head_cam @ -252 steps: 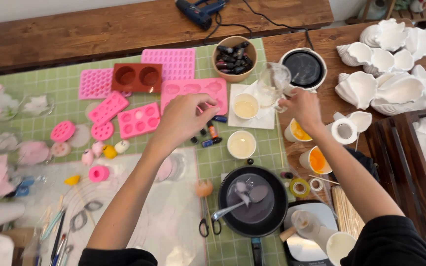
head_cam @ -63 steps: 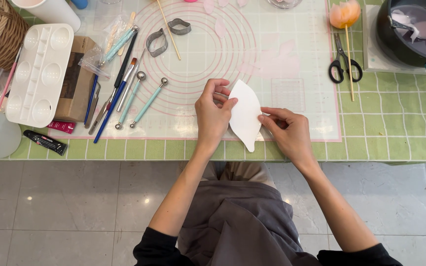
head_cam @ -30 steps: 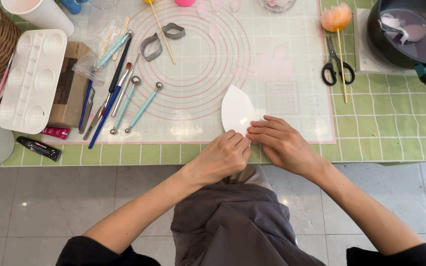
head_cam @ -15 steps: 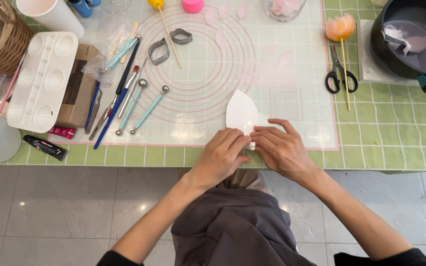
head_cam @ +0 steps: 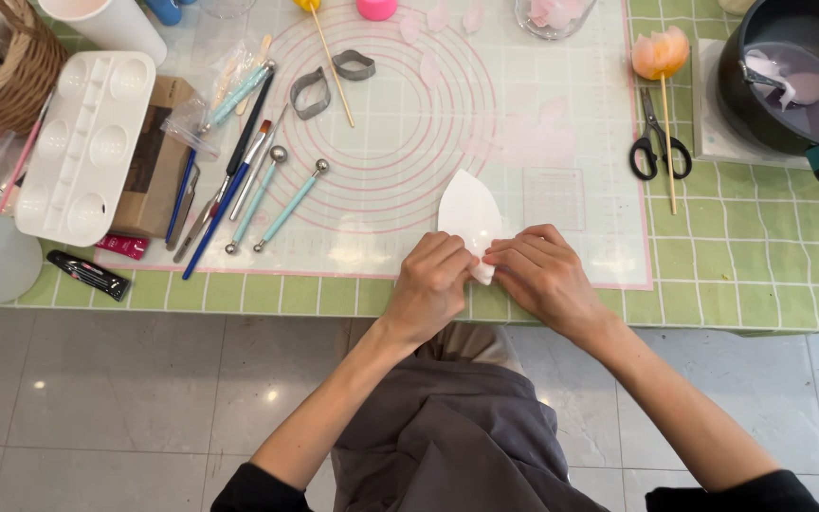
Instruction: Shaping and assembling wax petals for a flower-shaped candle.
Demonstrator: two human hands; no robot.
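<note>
Near the front edge of the table [head_cam: 732,284], on the clear mat [head_cam: 561,237], the left hand [head_cam: 428,289] and right hand [head_cam: 542,280] together pinch the lower end of a white petal-shaped piece [head_cam: 468,213]. The mat behind it lies bare. At the right edge, a black pan [head_cam: 760,114] holds pale pieces.

Petal [head_cam: 469,213]: thin, matt white, looks like paper. Mat [head_cam: 409,142]: smooth, semi-glossy, translucent plastic/silicone. Cutters [head_cam: 310,93]: dull metal. Palette [head_cam: 87,142]: glossy white plastic. Basket [head_cam: 11,66]: rough woven wicker. Floor [head_cam: 144,408]: glossy tile.
</note>
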